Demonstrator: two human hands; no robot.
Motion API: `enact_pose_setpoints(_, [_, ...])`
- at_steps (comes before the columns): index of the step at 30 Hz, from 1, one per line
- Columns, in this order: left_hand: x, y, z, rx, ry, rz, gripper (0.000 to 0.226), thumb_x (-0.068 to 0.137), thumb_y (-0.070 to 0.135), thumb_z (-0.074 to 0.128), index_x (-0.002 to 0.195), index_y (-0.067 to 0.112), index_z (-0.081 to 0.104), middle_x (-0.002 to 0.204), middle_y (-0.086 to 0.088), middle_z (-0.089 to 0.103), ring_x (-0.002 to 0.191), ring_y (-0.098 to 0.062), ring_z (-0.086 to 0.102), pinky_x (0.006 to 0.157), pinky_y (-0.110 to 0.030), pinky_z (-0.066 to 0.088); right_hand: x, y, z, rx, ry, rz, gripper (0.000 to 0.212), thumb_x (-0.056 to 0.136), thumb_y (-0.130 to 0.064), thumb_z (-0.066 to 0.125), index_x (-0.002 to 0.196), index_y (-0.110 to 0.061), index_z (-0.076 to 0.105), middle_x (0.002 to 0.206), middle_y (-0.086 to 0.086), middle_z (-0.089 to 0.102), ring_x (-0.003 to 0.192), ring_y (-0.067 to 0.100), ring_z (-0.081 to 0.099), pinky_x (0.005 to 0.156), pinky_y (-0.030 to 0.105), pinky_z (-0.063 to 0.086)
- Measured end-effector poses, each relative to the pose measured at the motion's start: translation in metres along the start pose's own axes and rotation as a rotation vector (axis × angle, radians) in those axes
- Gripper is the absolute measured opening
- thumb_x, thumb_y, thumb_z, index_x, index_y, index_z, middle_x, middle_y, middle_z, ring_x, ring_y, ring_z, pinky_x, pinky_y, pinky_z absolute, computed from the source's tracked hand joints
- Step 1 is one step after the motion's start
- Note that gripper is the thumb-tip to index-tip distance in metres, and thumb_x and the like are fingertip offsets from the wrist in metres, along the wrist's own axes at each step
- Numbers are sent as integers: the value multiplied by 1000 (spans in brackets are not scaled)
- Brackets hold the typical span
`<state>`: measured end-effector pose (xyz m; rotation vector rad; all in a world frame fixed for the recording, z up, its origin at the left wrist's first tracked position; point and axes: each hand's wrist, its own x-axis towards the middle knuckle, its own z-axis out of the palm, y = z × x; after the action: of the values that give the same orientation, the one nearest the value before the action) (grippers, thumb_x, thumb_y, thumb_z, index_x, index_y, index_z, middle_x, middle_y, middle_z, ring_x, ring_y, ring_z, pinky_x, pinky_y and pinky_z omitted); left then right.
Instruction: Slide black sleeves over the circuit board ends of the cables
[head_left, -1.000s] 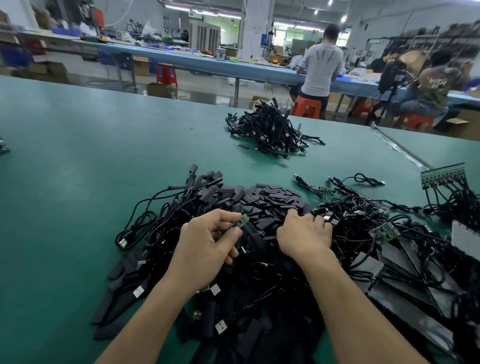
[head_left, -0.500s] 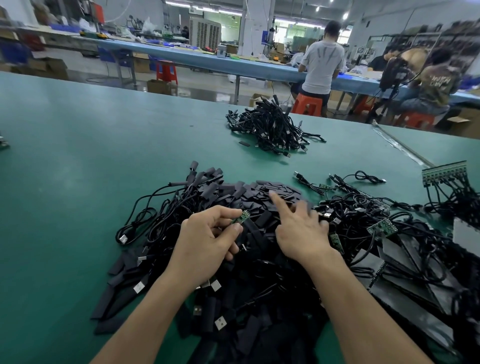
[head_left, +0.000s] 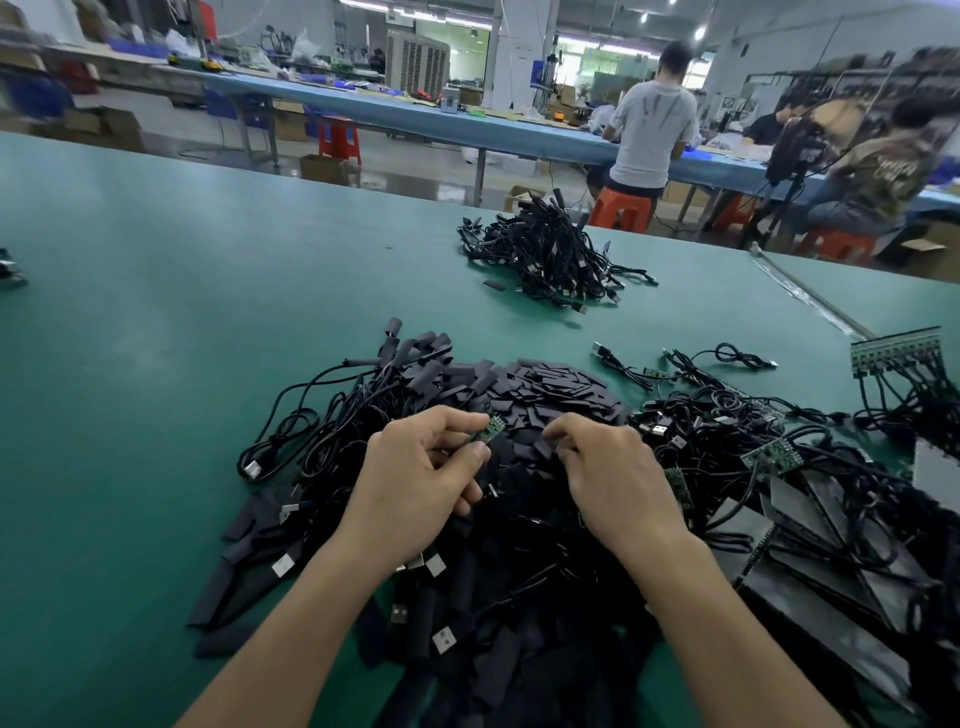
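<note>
My left hand (head_left: 421, 473) pinches a small green circuit board (head_left: 488, 430) on the end of a black cable, held just above the heap. My right hand (head_left: 608, 473) has its fingers curled down over a flat black sleeve (head_left: 543, 444) at the near edge of the pile of loose black sleeves (head_left: 545, 387); the fingertips hide whether it is lifted. Sleeved cables with USB plugs (head_left: 363, 415) lie tangled under and left of my hands. Bare-board cables (head_left: 769, 454) lie in a heap to the right.
The green table (head_left: 156, 338) stretches left and far. A separate bundle of black cables (head_left: 550, 260) lies farther back. Flat black sheets (head_left: 810, 566) sit at the right, a strip of joined boards (head_left: 896, 351) beyond them. People work at a blue bench behind.
My right hand's fingers were stretched out over the sleeve pile and have curled in on one sleeve. My left hand keeps holding the circuit board in the same place.
</note>
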<state>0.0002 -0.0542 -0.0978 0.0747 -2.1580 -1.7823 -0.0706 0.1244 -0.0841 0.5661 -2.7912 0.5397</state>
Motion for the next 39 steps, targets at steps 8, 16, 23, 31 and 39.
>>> enact_pose_setpoints(8, [-1,1,0,11,-13,9,24,91,4,69,104,25,72,82,15,71,56,-14,68,52,-20,53,-17,-1,-3,519,254,83,16,83,-19,78,91,-33,73,78,-22,67,82,-4,64,74,8,46])
enact_pose_setpoints(16, [-4,5,0,24,-49,0,22,88,10,74,104,26,73,82,4,71,58,-14,68,53,-20,52,-36,-1,-7,861,133,91,13,80,-17,80,80,-30,76,74,-9,73,66,6,67,64,15,51])
enact_pose_setpoints(23, [-10,10,-2,-15,-143,18,21,84,12,79,98,26,74,77,4,73,58,-12,68,53,-15,49,-48,-11,-4,1087,-86,-23,32,82,6,73,90,-25,78,84,2,76,74,17,73,68,20,54])
enact_pose_setpoints(31, [-11,10,1,-44,-182,19,23,85,6,77,95,26,73,73,2,73,59,-10,66,55,-14,48,-48,-13,3,1035,-10,-14,32,81,1,77,91,-30,77,85,0,76,76,17,73,69,25,56])
enact_pose_setpoints(39, [-7,10,0,-82,-163,-18,20,86,4,75,97,20,72,71,1,73,55,-9,64,51,-13,46,-48,-16,1,595,167,-198,33,74,-13,86,102,-28,78,93,-21,72,89,-4,67,77,9,48])
